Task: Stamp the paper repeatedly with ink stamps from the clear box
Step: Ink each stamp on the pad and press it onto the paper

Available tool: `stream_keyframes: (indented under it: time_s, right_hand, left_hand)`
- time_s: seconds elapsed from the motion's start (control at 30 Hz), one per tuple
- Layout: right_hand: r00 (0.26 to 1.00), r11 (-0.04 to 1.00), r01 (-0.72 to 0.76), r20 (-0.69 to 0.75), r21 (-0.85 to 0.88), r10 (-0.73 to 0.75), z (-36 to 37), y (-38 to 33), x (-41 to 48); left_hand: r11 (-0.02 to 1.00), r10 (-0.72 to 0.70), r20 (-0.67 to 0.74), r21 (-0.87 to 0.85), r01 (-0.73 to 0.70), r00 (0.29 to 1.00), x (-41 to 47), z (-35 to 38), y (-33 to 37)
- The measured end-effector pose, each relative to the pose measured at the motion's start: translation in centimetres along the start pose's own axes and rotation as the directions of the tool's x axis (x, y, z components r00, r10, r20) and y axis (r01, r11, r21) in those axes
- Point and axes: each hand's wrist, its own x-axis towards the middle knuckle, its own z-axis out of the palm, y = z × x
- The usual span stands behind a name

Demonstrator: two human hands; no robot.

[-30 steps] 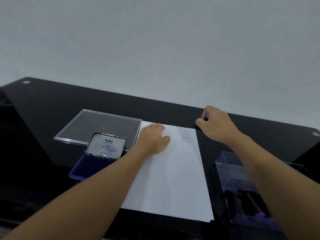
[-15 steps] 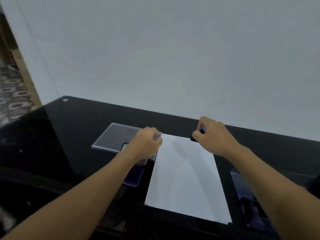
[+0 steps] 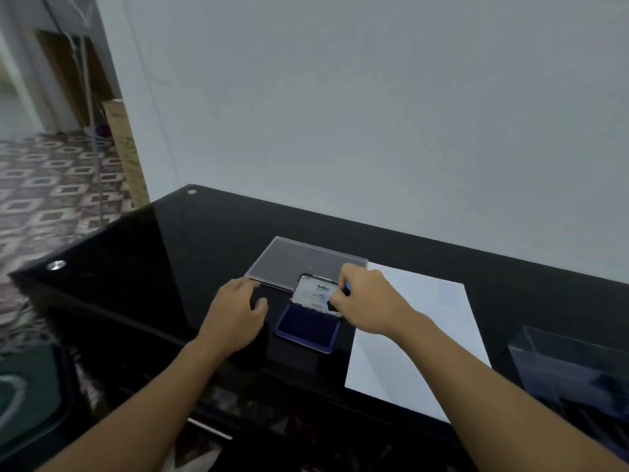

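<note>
Right hand [image 3: 369, 301]: has crossed from the paper's far right corner to the ink pad [image 3: 308, 327]; thumb and fingers pinch the stamp [image 3: 333, 305]
Left hand [image 3: 235, 311]: has come off the sheet; rests on the black table [image 3: 136, 267] just left of the pad, fingers loose and a little spread, holding nothing
Stamp: at the pad's raised lid [image 3: 315, 294], over its far edge; whether it touches the ink I cannot tell
Paper [image 3: 418, 335]: right of the pad, unheld, faint prints at its far right
Clear box [image 3: 571, 366]: near right, well apart from both hands
Meaning: probably re-inking before the next print; the free sheet may slide unless steadied again
</note>
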Motion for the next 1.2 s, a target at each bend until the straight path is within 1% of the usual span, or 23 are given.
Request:
stream_keyframes:
  time_s: [0.1, 0.2, 0.27, 0.4, 0.7, 0.9, 1.1, 1.2]
  right_hand:
    - [0.999, 0.999, 0.024, 0.046, -0.025, -0.023, 1.8, -1.1, 0.8]
    - [0.996, 0.998, 0.046, 0.079, -0.035, -0.043, 3.0, -2.0, 1.4]
    - [0.995, 0.997, 0.059, 0.089, -0.042, -0.055, 3.5, -2.3, 1.7]
    - [0.993, 0.991, 0.089, 0.092, -0.096, -0.08, 4.6, -2.9, 2.1]
    - [0.988, 0.964, 0.151, 0.06, -0.22, -0.141, 7.7, -3.2, 2.8]
    - [0.995, 0.984, 0.1, 0.031, -0.147, -0.097, 8.9, -2.5, 2.9]
    - [0.992, 0.985, 0.123, -0.013, -0.125, -0.125, 8.6, -2.6, 2.0]
    - [0.991, 0.985, 0.129, -0.01, -0.118, -0.131, 8.7, -2.7, 1.9]
  left_hand:
    - [0.997, -0.011, -0.012, 0.072, 0.012, 1.0, -0.7, 0.4, -1.1]
    - [0.98, 0.021, -0.018, 0.199, -0.017, 1.0, -1.5, 1.3, -1.6]
    - [0.972, 0.028, -0.026, 0.233, -0.021, 0.999, -1.8, 1.6, -1.7]
    - [0.967, 0.046, -0.06, 0.252, -0.029, 0.997, -1.8, 1.6, -1.5]
    - [0.966, 0.051, -0.059, 0.255, -0.034, 0.997, -2.1, 1.4, -1.3]
    - [0.964, 0.053, -0.072, 0.265, -0.033, 0.996, -2.1, 1.5, -1.2]
    - [0.961, 0.048, -0.074, 0.276, -0.026, 0.996, -2.1, 1.6, -1.2]
    - [0.961, 0.043, -0.076, 0.275, -0.02, 0.996, -2.1, 1.7, -1.2]
